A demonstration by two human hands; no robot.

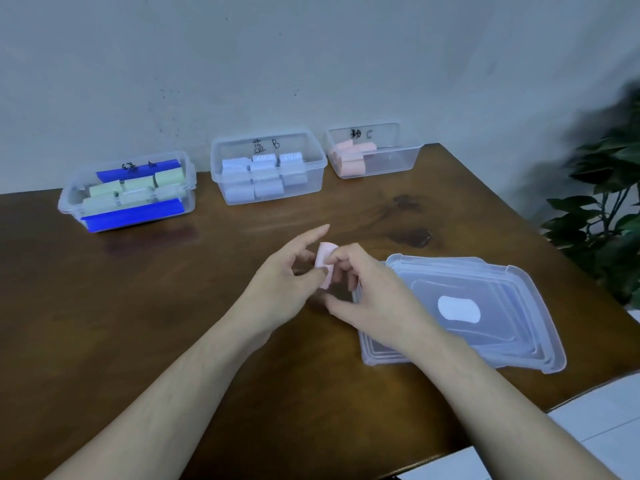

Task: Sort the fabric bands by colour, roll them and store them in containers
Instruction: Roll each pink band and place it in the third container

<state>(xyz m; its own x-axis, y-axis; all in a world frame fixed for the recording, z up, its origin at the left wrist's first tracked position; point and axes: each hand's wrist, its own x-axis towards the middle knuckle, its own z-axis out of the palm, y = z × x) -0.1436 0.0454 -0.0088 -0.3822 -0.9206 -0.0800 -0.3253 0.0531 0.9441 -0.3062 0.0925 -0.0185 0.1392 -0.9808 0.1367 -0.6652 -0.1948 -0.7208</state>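
pink band roll (325, 264) above table (173, 306), just left of lid stack (485, 306) | left hand (280, 289) grip pinches it | right hand (360, 289) grip pinches it | pink container (398, 157) well behind

brown wooden table (138, 306) | green leafy plant (609, 202) at right | grey wall (242, 57) behind

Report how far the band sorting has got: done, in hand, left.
Done: green rolls fill the left container, blue rolls fill the middle container, and a few pink rolls lie in the right container.
In hand: the left hand and right hand both hold a pink band above the table.
Left: store this roll in the right container; the lids lie stacked, unfitted.
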